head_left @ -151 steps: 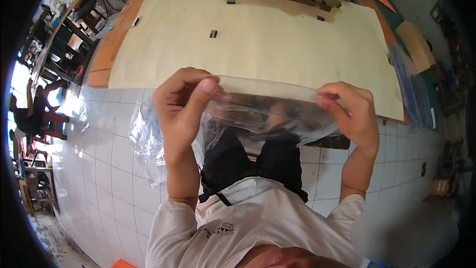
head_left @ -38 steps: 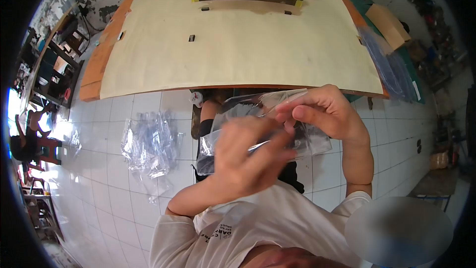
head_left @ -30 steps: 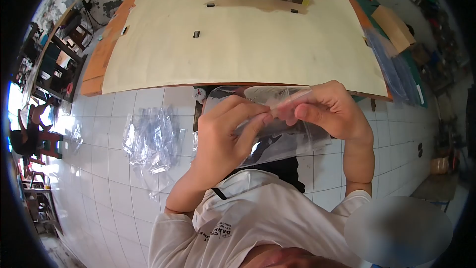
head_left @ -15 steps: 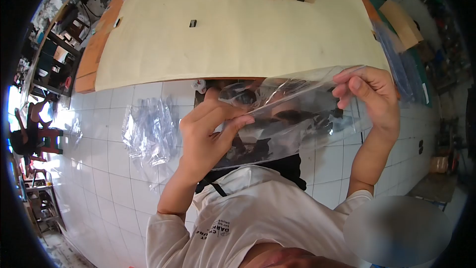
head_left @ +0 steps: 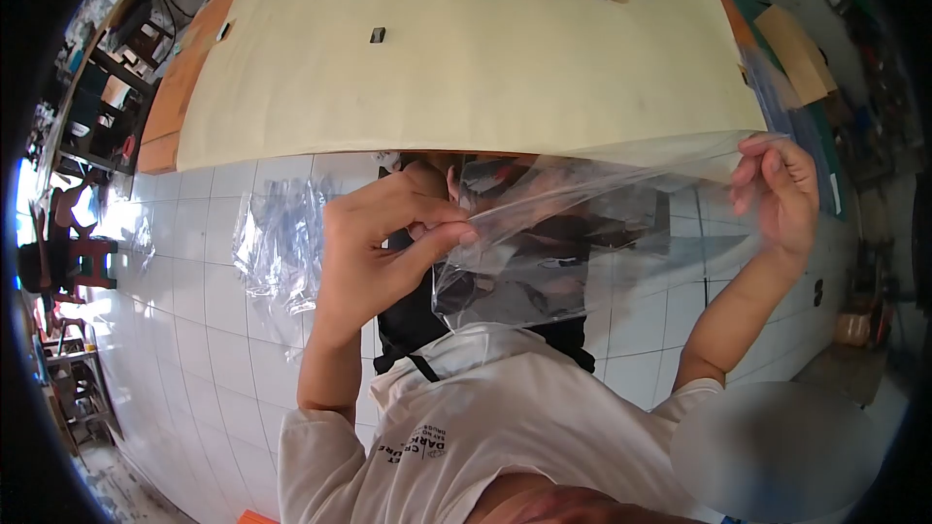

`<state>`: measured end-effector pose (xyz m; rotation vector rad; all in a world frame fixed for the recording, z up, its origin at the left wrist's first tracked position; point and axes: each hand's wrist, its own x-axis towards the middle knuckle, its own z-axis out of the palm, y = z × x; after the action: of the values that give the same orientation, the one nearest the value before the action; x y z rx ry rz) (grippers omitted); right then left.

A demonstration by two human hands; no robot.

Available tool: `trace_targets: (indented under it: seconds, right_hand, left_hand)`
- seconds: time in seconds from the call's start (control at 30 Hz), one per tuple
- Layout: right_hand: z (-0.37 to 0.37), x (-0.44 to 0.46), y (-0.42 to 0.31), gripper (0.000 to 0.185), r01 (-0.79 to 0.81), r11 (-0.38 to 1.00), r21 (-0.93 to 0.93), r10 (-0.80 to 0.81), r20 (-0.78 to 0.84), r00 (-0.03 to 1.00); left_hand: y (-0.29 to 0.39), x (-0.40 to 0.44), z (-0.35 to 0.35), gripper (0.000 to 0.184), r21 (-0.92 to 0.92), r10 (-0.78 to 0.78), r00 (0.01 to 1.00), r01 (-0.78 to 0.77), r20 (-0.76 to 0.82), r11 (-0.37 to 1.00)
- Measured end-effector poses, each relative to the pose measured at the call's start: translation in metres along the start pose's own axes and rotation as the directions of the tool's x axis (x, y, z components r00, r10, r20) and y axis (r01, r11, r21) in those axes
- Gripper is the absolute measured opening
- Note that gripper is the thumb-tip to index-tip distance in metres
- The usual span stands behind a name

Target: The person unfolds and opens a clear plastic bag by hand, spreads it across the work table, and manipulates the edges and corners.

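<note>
A clear plastic sheet [head_left: 573, 223] stretches above my lap between my two hands. My left hand [head_left: 388, 243] pinches its left end between thumb and fingertips. At the upper right corner, my right hand [head_left: 777, 184] grips the sheet with thumb and curled fingers. Folds run along the film from one hand to the other, and its lower part hangs loose over my lap. Whether it is one layer or a bag I cannot tell.
In front stands a table with a cream cover [head_left: 466, 68] and small black pieces [head_left: 378, 35] on it. A heap of clear plastic [head_left: 282, 243] lies on the tiled floor at left. A cardboard box [head_left: 794, 53] and more plastic sheeting [head_left: 777, 97] are at the right.
My right hand has moved right and slightly down, and my left hand a little left. The plastic sheet between them is drawn out wider.
</note>
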<state>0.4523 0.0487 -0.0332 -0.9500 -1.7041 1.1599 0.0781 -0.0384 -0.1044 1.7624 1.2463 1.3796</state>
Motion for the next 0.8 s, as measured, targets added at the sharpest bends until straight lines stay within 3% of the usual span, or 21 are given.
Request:
trace_targets:
  seconds: [0.1, 0.17, 0.27, 0.57, 0.8]
  right_hand:
    - [-0.012, 0.001, 0.007, 0.036, 0.043, 0.997, 0.063, -0.040, -0.040, 0.998]
    - [-0.021, 0.002, 0.011, 0.035, 0.055, 0.995, 0.086, -0.049, -0.071, 0.996]
    - [-0.031, 0.004, 0.017, 0.033, 0.075, 0.988, 0.132, -0.061, -0.108, 0.992]
    - [-0.048, -0.002, 0.035, 0.030, 0.047, 0.972, 0.231, -0.010, -0.158, 0.987]
    - [-0.048, -0.006, 0.036, 0.027, 0.062, 0.969, 0.240, -0.017, -0.184, 0.983]
  left_hand:
    - [0.002, 0.003, -0.003, 0.013, -0.022, -0.009, 0.999, 0.010, 0.042, 1.000]
    - [-0.008, 0.005, -0.006, 0.016, -0.283, -0.157, 0.974, 0.199, 0.166, 0.938]
    - [-0.008, 0.006, -0.006, 0.016, -0.425, -0.195, 0.954, 0.278, 0.228, 0.861]
    - [-0.006, 0.011, 0.010, 0.011, -0.645, -0.110, 0.981, 0.190, 0.162, 0.740]
    - [-0.005, 0.012, 0.014, 0.012, -0.679, -0.119, 0.986, 0.166, 0.115, 0.716]
